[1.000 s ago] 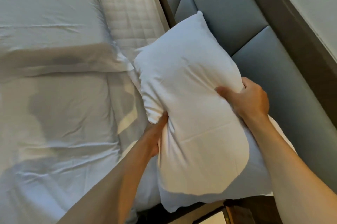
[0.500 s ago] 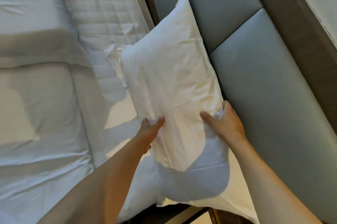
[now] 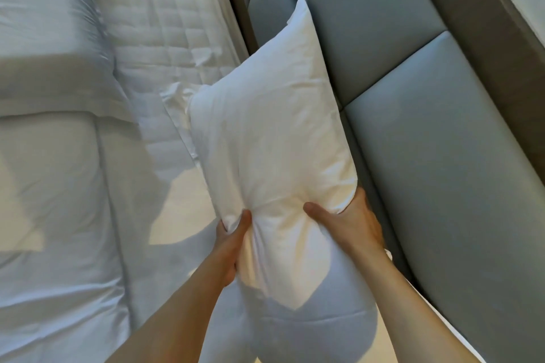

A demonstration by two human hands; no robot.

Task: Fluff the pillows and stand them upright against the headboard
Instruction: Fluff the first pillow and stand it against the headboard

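A white pillow (image 3: 274, 132) stands on its long edge beside the grey-blue padded headboard (image 3: 427, 138), its far corner touching the padding. My left hand (image 3: 231, 247) pinches the pillow's near left side, thumb on top. My right hand (image 3: 351, 224) grips the near right side, between pillow and headboard, thumb pressed into the fabric. The pillow's near end bulges below my hands in shadow. I see no other pillow for certain.
A quilted mattress cover (image 3: 153, 23) lies bare at the head of the bed. A white duvet (image 3: 50, 179) with a folded top edge covers the left part. A dark frame (image 3: 477, 23) borders the headboard at the right.
The pillow has swung closer to the headboard and more on edge. Both hands have slid down toward its near end and squeeze it tighter.
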